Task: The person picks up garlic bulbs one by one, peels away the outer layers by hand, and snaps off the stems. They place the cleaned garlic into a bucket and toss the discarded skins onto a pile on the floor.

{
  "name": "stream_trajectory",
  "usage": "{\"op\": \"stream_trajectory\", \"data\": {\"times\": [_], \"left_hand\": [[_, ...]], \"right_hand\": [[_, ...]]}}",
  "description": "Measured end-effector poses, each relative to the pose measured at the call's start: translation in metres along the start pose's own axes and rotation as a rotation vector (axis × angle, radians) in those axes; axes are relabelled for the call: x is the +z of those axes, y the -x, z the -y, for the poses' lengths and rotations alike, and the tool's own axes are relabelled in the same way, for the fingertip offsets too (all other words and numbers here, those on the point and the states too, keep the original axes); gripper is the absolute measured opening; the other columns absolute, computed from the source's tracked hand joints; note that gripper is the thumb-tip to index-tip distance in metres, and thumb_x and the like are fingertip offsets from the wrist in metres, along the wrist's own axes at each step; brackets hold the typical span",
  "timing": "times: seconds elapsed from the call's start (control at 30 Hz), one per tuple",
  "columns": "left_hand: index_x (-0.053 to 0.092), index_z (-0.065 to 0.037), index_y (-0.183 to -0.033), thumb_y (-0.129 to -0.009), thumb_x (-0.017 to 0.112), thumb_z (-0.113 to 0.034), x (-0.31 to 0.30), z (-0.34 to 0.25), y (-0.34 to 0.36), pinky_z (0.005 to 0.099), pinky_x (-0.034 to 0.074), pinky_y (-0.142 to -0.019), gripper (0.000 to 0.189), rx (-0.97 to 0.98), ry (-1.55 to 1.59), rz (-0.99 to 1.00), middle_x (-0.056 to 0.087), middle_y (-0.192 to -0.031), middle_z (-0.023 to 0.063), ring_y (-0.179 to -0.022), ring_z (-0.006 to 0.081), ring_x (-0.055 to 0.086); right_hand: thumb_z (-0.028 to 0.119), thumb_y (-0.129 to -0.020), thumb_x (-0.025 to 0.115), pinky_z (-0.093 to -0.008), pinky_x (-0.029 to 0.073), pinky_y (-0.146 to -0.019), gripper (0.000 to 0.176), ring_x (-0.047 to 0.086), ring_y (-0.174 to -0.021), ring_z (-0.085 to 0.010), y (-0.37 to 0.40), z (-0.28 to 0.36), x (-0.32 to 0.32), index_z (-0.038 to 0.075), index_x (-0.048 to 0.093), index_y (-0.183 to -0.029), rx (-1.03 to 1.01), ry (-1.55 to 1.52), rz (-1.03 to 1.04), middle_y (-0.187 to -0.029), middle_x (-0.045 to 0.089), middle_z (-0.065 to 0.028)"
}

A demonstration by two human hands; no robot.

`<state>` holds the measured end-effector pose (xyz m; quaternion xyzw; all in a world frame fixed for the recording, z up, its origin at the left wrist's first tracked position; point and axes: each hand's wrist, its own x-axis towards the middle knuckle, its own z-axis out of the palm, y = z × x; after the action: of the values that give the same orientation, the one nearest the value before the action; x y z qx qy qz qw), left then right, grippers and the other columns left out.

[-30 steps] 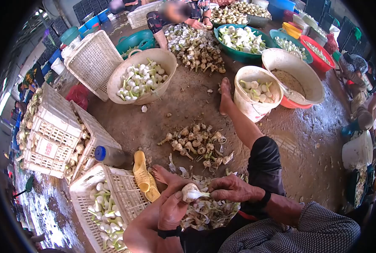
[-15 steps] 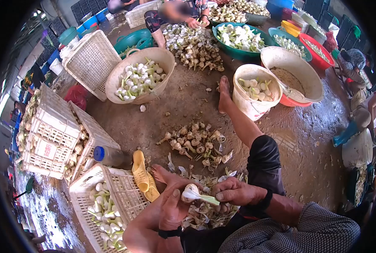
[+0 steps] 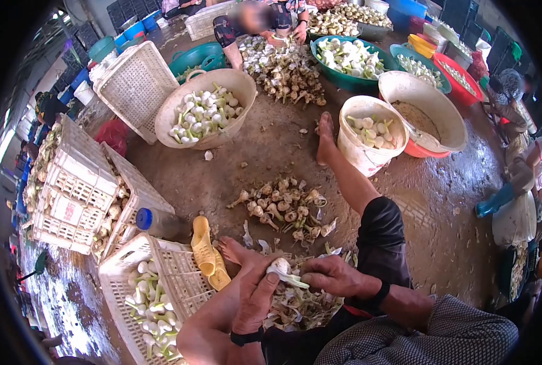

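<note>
1. Left hand [image 3: 257, 299]: grip clamped on garlic [image 3: 279, 266], likely steadying it above the husks [image 3: 304, 306].
2. Right hand [image 3: 337, 275]: grip pinched on its stem [image 3: 296, 281], probably for control.
3. Pile [image 3: 283, 205] sits on floor [image 3: 265, 161] ahead, presumably for easy reach.

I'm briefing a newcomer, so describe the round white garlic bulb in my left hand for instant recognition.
On the brown floor, find the loose heap of brown-skinned garlic bulbs. Below it in view is your bare left hand. The round white garlic bulb there is paler than those and off the floor.
</note>
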<state>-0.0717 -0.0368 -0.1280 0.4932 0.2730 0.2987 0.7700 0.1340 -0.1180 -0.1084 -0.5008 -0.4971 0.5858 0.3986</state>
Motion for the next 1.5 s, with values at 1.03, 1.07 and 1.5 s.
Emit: {"op": "stream_trajectory", "data": {"times": [1.03, 1.07, 1.5], "left_hand": [[0.063, -0.001, -0.119, -0.074, 0.081, -0.019, 0.007, -0.005, -0.004, 0.0341, 0.046, -0.094, 0.051, 0.068, -0.417, 0.042, 0.064, -0.112, 0.0119, -0.107, 0.0223, 0.059], [0.063, -0.001, -0.119, -0.075, 0.081, -0.019, 0.009, -0.007, -0.004, 0.0340, 0.046, -0.094, 0.051, 0.057, -0.402, 0.053, 0.064, -0.112, 0.0116, -0.107, 0.0219, 0.059], [0.062, -0.002, -0.118, -0.076, 0.080, -0.014, 0.013, -0.009, -0.004, 0.0316, 0.047, -0.091, 0.048, 0.036, -0.445, 0.071, 0.065, -0.109, 0.0095, -0.103, 0.0193, 0.061]], "right_hand": [[0.014, -0.092, 0.062, -0.0255, 0.045, -0.057, 0.017, 0.055, -0.064, -0.0068, -0.004, 0.012, -0.005, -0.001, 0.065, -0.098, 0.005, -0.150, -0.215, -0.071, 0.061, -0.0011], [0.014, -0.092, 0.062, -0.0255, 0.045, -0.057, 0.017, 0.055, -0.064, -0.0068, -0.004, 0.011, -0.005, -0.001, 0.065, -0.098, 0.004, -0.150, -0.215, -0.071, 0.061, -0.0011], [0.017, -0.093, 0.061, -0.0245, 0.045, -0.059, 0.018, 0.057, -0.065, -0.0082, -0.005, 0.000, -0.004, -0.001, 0.065, -0.096, 0.083, -0.390, -0.197, -0.074, 0.062, -0.0019]]}}
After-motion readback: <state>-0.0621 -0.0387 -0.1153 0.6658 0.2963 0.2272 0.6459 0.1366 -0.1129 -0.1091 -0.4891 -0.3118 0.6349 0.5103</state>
